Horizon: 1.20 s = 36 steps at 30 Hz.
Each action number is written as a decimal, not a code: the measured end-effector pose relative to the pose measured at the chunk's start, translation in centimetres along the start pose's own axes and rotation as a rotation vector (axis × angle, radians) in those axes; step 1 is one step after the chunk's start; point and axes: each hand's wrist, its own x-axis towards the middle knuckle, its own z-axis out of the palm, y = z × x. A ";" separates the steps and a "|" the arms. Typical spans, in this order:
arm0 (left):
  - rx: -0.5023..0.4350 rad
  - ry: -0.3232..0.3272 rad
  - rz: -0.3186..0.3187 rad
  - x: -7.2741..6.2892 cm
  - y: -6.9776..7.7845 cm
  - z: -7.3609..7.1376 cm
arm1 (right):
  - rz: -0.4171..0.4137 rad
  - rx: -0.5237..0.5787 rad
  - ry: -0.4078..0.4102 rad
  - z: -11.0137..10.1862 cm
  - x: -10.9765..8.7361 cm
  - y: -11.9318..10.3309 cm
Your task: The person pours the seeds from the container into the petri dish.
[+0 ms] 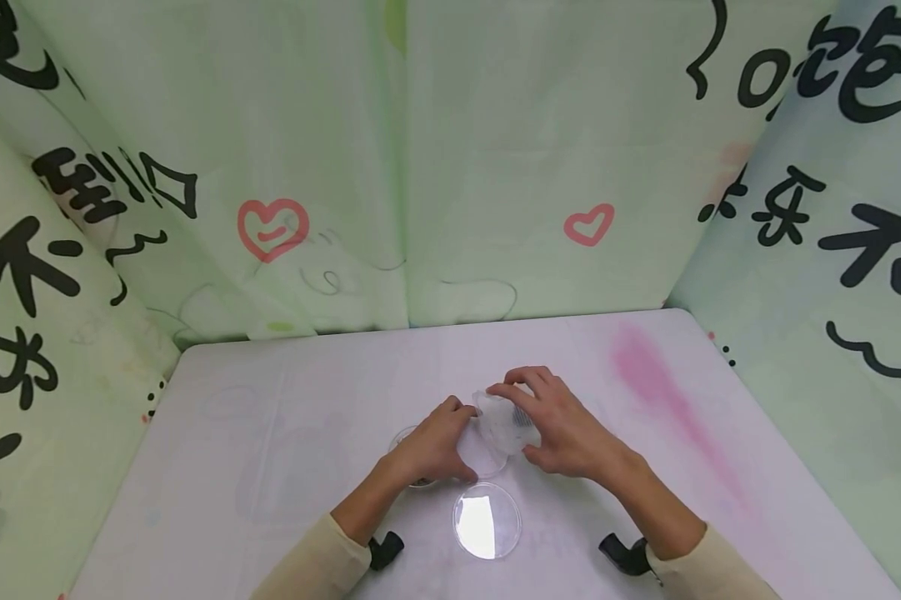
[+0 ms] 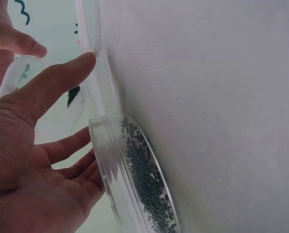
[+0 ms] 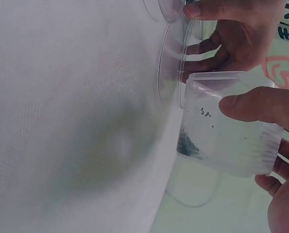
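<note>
My right hand [image 1: 573, 429] grips a clear plastic tub [image 3: 232, 126], tilted just above a round clear petri dish [image 1: 488, 463]. Dark granules [image 3: 187, 145] gather in one corner of the tub, with a few specks on its wall. My left hand [image 1: 437, 443] holds the petri dish by its rim, thumb at the near side and fingers at the far side. Partly hidden under and beside that hand stands another petri dish [image 2: 149, 184] with dark granules inside. A third clear round dish or lid [image 1: 486, 521] lies nearer to me, reflecting light.
All this stands on a white-covered table [image 1: 307, 433] with a pink streak [image 1: 668, 392] at right. Printed fabric curtains [image 1: 495, 167] enclose its back and sides. Black wrist straps [image 1: 623, 554] show by both sleeves.
</note>
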 end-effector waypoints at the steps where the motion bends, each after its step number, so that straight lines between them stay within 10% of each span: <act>1: -0.001 -0.001 0.001 0.0 0.0 0.0 | -0.005 -0.006 0.005 0.0 0.0 -0.1; 36: 0.051 0.007 0.037 -0.1 -0.3 -0.2 | -0.132 -0.124 0.086 0.3 0.6 -1.5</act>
